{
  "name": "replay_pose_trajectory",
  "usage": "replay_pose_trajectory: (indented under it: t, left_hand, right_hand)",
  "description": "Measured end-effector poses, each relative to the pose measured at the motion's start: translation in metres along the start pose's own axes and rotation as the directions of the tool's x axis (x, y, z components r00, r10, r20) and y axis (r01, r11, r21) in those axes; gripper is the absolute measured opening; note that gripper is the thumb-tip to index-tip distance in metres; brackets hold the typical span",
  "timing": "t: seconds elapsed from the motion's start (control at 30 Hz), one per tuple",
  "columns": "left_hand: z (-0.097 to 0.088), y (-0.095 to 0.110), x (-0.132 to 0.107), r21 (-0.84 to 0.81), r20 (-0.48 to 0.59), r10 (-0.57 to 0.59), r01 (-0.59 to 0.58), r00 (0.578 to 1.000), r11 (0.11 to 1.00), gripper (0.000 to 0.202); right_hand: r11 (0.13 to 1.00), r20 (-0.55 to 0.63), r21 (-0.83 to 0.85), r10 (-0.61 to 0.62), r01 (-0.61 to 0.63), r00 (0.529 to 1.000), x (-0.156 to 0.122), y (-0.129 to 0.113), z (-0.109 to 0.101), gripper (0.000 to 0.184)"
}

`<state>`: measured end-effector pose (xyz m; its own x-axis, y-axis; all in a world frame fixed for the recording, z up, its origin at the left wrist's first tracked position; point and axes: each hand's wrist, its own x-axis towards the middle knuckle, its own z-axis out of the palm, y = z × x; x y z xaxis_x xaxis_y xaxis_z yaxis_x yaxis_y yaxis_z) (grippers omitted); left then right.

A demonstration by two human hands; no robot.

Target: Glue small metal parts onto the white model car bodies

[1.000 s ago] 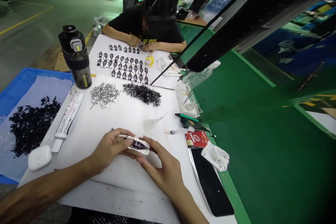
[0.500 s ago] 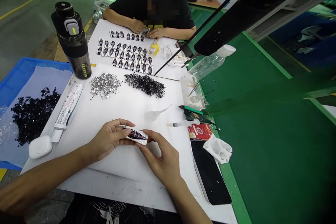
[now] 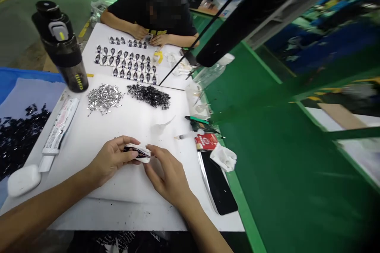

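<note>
Low in the middle of the white board [image 3: 124, 187], the left hand [image 3: 110, 160] pinches a small white-wrapped dark strip [image 3: 137, 153], while the right hand [image 3: 166, 174], fingers loosely spread, stays just beside it.

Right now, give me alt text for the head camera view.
The left hand holds a small white-and-black item, the right hand close beside it, above a white board with heaps of silver parts and black parts; a co-worker sits across the table.
</note>
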<state>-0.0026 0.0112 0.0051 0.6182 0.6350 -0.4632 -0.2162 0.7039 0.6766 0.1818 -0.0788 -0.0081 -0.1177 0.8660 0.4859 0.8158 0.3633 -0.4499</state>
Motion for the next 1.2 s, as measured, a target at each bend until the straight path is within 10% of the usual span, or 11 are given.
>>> replay_pose_trajectory:
  t: [0.13,0.37,0.63,0.77,1.03,1.2]
  left_hand:
    - [0.001,-0.001,-0.001,0.041,-0.103,0.013,-0.008,0.995,0.999,0.041]
    - [0.005,-0.001,-0.003,0.081,-0.150,0.010,0.003,0.989,0.997,0.049]
    - [0.011,-0.001,0.001,0.080,-0.203,0.030,-0.014,0.979,0.997,0.050]
    - [0.015,-0.001,-0.001,0.108,-0.235,0.045,-0.020,0.971,0.994,0.052]
    - [0.011,-0.005,0.000,0.075,-0.233,0.063,-0.046,0.970,0.996,0.050]
    - [0.015,0.001,0.001,0.039,-0.261,0.036,-0.026,0.965,0.999,0.056]
  right_hand:
    - [0.974,-0.080,-0.223,-0.053,0.034,0.995,-0.017,0.019,-0.030,0.043]
    - [0.755,-0.439,-0.516,0.172,-0.404,0.882,-0.071,0.082,-0.092,0.019]
    - [0.762,-0.034,-0.612,0.245,-0.214,0.969,-0.122,0.067,-0.102,0.042]
    - [0.738,-0.236,-0.545,0.319,-0.396,0.918,-0.118,0.084,-0.106,0.037]
    - [0.755,-0.256,-0.474,0.373,-0.452,0.892,-0.100,0.131,-0.114,0.040]
    - [0.681,-0.441,-0.371,0.469,-0.631,0.765,-0.078,0.139,-0.128,0.048]
